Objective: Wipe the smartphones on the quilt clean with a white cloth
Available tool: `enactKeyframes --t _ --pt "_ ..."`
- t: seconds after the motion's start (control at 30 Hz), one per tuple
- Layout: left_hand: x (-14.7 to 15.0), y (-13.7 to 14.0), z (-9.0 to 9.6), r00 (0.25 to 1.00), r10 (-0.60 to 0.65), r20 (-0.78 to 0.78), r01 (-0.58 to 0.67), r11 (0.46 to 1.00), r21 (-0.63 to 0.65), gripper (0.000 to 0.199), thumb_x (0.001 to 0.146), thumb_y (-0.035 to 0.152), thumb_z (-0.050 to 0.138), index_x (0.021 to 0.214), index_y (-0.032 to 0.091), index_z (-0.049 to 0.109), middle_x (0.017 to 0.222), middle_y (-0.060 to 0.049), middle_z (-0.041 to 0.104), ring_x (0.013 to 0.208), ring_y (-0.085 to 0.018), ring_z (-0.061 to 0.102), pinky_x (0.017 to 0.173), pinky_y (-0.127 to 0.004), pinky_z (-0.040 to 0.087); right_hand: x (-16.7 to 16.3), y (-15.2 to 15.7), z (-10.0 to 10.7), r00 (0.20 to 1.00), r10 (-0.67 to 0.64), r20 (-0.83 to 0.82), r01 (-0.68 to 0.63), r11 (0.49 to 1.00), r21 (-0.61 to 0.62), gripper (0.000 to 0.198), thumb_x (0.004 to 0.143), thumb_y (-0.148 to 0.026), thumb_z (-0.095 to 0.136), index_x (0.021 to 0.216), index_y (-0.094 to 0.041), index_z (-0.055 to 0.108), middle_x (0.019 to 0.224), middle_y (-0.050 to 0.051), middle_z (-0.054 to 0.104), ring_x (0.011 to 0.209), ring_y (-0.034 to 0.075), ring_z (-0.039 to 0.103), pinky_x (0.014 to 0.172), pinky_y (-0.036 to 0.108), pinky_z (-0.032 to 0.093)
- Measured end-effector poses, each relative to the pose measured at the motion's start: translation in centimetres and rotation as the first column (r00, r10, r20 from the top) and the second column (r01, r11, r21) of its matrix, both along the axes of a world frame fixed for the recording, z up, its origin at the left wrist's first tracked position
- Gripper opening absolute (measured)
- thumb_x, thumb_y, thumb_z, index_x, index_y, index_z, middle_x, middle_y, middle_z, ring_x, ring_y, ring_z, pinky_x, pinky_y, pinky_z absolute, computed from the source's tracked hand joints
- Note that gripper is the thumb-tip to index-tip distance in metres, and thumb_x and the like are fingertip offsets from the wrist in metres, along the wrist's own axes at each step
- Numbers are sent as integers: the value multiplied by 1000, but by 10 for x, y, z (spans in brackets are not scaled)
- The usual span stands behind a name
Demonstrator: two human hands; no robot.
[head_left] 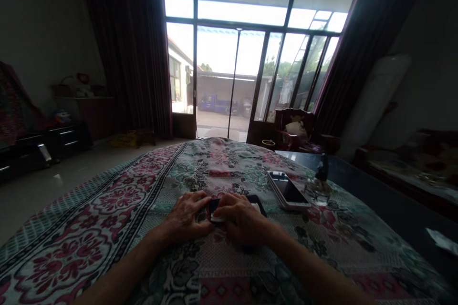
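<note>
A dark, flat smartphone (pixel 213 204) lies on the patterned tablecloth in front of me, mostly covered by my hands. My left hand (pixel 186 215) grips its left end between thumb and fingers. Over its face, my right hand (pixel 244 219) is closed on a white tissue (pixel 256 207) that presses against the surface. Parts of the tissue show on both sides of the fingers. A second phone (pixel 287 188) with a pale frame lies to the right, its dark screen up. Beside that stands a small clear glass bottle (pixel 317 192) with a dark top.
The floral tablecloth (pixel 118 233) covers the table. A dark glossy surface (pixel 372 200) runs along the right, with a white packet or paper (pixel 442 240) on it. Beyond the table are a wooden armchair (pixel 298 128), a glass door (pixel 229 90), dark curtains and a low cabinet (pixel 67 138).
</note>
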State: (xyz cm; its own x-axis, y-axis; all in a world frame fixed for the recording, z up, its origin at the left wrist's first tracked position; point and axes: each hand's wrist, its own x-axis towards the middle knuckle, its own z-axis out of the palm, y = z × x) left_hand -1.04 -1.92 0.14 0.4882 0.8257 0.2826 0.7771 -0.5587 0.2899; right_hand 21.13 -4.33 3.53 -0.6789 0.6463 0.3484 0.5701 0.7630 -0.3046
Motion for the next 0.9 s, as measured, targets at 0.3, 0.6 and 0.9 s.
enactKeyframes --t 0.3,0.6,0.9 --pt "4 5 -2 997 -78 27 76 995 72 56 70 39 69 123 25 61 135 -7 55 125 -31 47 108 -46 35 1 0 7 997 38 69 -35 999 -37 27 80 -9 55 98 -24 68 102 3 59 98 17 52 93 36 37" --pt "-4 14 0 996 -55 65 49 996 80 53 65 34 74 116 23 65 133 -8 57 125 -32 49 109 -45 36 -15 -3 4 987 -50 154 48 999 19 30 83 -17 57 112 -24 61 115 7 55 102 21 48 88 37 38" --pt "-11 18 -3 996 2 89 -1 1000 -10 61 70 49 73 124 25 62 140 -8 53 131 -32 44 111 -47 34 -17 0 0 984 -160 84 156 987 44 28 84 -14 53 107 -24 66 107 6 59 96 19 50 84 33 37"
